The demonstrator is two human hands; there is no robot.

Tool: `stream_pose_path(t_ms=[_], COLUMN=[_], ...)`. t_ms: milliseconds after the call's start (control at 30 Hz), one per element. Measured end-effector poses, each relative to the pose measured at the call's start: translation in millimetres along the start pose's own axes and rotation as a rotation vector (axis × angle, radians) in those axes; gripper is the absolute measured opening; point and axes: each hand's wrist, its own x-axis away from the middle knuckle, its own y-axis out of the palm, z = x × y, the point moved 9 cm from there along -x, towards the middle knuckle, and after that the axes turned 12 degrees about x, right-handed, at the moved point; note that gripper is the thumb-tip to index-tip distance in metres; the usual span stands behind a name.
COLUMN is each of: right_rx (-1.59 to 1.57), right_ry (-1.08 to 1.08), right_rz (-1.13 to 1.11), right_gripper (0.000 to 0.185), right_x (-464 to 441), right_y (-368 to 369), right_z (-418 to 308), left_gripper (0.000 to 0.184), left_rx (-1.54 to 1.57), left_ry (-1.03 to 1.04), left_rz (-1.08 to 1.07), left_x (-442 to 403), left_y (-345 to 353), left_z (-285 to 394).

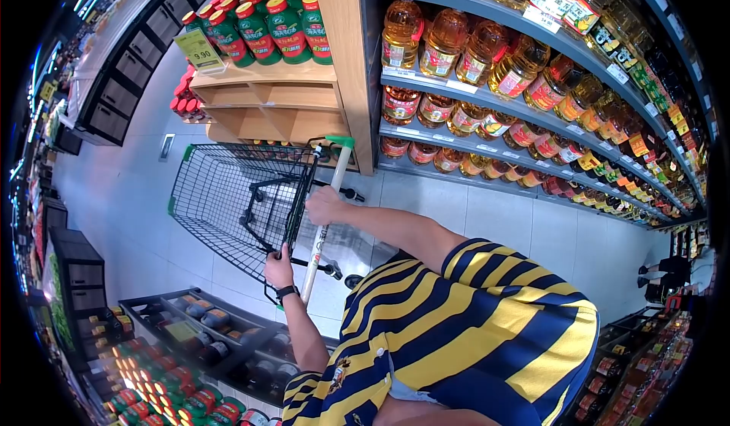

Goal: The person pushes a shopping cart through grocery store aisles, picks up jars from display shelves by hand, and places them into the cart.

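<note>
A wire shopping cart [220,186] with green corner pieces and a pale handle bar [318,252] stands in front of me; its basket appears to hold nothing. My right hand [325,205] is closed round the handle bar. Wearing a dark wristband, my left hand [279,268] is closed at the rear edge of the cart's basket, past the bar, with the thumb raised. The fingers of that hand are partly hidden.
Close on the right, shelves [449,84] carry rows of oil bottles. Ahead, a wooden display stand [266,74] holds green-and-red bottles [285,27] beside a price sign [199,52]. A low dark display rack [236,342] stands on the left. Another person [669,266] is behind me.
</note>
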Motion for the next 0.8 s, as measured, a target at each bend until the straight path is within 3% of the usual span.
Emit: stream_pose_path(t_ms=[800], right_rx=[-0.008], right_ry=[-0.020], right_rz=[0.077], right_gripper=[0.013], right_x=[-2.2], right_y=[4.0], right_z=[-0.6], left_gripper=[0.055], left_rx=[-0.003], left_ry=[-0.012], left_rz=[-0.004], left_x=[-0.4], left_y=[0.8], left_z=[-1.5])
